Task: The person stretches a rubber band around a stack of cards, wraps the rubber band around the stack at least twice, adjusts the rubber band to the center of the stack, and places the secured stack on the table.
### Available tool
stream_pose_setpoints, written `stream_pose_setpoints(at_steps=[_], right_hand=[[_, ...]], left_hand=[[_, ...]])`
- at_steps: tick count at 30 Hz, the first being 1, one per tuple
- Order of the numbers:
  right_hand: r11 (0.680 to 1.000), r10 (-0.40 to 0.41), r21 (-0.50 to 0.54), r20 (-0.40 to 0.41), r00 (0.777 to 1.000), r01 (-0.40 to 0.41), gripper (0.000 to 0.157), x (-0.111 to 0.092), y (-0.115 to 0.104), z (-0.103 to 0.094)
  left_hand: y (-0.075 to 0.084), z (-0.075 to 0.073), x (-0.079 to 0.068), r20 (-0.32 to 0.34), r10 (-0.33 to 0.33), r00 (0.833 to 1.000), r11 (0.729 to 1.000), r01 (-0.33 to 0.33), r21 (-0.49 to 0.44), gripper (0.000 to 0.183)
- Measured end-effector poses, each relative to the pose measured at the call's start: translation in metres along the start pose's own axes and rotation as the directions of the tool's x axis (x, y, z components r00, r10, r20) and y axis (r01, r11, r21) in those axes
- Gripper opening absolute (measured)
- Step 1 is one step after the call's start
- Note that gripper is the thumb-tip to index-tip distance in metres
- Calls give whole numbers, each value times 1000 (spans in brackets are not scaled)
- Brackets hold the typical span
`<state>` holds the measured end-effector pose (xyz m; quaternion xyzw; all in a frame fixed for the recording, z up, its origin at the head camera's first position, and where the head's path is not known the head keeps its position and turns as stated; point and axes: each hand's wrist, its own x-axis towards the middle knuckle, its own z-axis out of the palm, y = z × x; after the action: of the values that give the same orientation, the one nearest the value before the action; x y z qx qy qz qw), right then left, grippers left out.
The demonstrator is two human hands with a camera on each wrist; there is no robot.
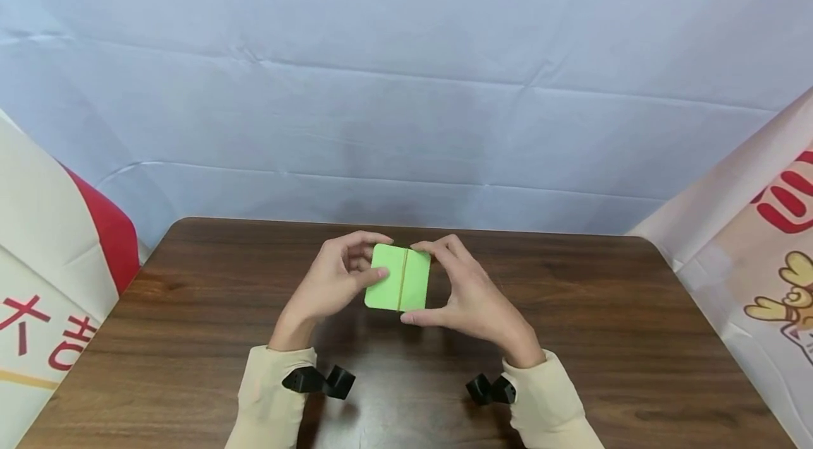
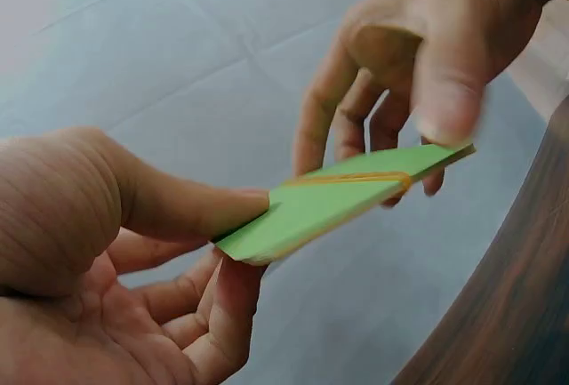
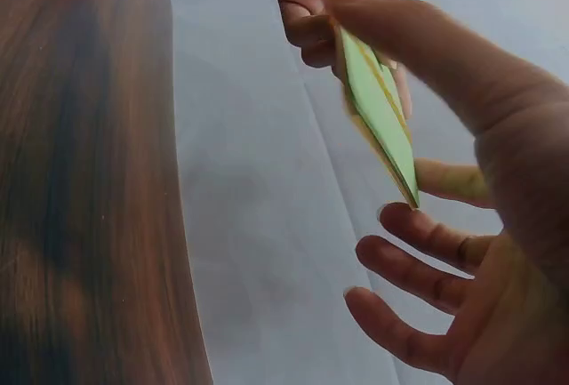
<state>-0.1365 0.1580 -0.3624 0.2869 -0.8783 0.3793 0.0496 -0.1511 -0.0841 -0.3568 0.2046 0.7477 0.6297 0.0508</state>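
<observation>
A thin square stack of bright green cards [image 1: 416, 283] with rounded corners is held up over the table, a yellow-brown rubber band [image 1: 403, 279] running round its middle. My left hand [image 1: 330, 279] pinches its left side, thumb on the top face and fingers beneath. On the opposite side, my right hand [image 1: 473, 294] spans the stack, thumb at the near edge and index finger at the far edge. In the right wrist view the other right fingers spread below the green cards [image 3: 378, 114]. Seen from the left wrist, the band [image 2: 356, 177] crosses the tilted stack's upper face.
Beneath both hands lies a dark brown wooden table [image 1: 603, 308] with rounded far corners. A pale blue-white cloth [image 1: 406, 82] hangs behind it, and printed cloths [image 1: 44, 279] flank both sides. Each cream sleeve [image 1: 273, 392] has a small black device [image 1: 339, 382] at the wrist.
</observation>
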Motion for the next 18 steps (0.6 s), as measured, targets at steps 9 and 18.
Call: stream_pose_setpoints(at_steps=[9,18], right_hand=[[984,69,-166,22,997,-64,91,-1,5,0],[976,122,-190,81,989,-105,91,0,12,2]], left_hand=[[-6,1,1,67,-63,996,996,59,68,58],[-7,3,-5,146,-43,988,790,-56,611,92]])
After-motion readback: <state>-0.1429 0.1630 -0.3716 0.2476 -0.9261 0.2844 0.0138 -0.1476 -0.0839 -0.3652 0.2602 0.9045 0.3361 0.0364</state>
